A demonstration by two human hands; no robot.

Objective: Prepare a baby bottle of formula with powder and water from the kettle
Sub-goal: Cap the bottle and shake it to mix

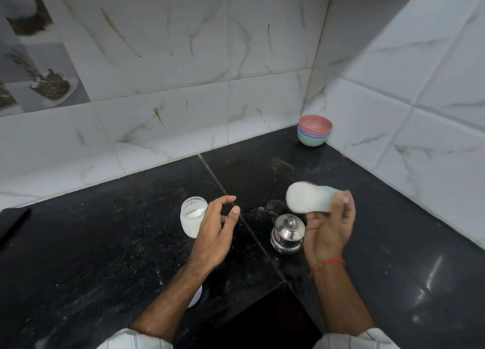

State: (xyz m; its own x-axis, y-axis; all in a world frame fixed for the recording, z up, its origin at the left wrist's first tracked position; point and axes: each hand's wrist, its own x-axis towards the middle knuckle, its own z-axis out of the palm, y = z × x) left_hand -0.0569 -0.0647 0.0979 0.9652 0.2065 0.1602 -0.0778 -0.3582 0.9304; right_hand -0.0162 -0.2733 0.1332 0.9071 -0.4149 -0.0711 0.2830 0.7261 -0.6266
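From the head view, the right hand is raised above the black worktop with its grip closed around a milky white baby bottle. The bottle is tipped nearly level, its wide base pointing left and its far end hidden in the fingers; it is motion-blurred, so finer detail cannot be made out. A red thread circles that wrist.

The left hand hovers over the worktop with its grip open, fingers spread and loosely curled, holding nothing. It sits just beside an open clear jar with white powder inside; whether a finger touches the jar cannot be told.

A small lidded steel kettle stands on the worktop directly below the bottle and just left of the right palm, apart from the left hand. A white object shows partly from under the left forearm. Stacked bowls, pink over blue over green, rest in the far corner against the tiled wall, well apart from both hands.
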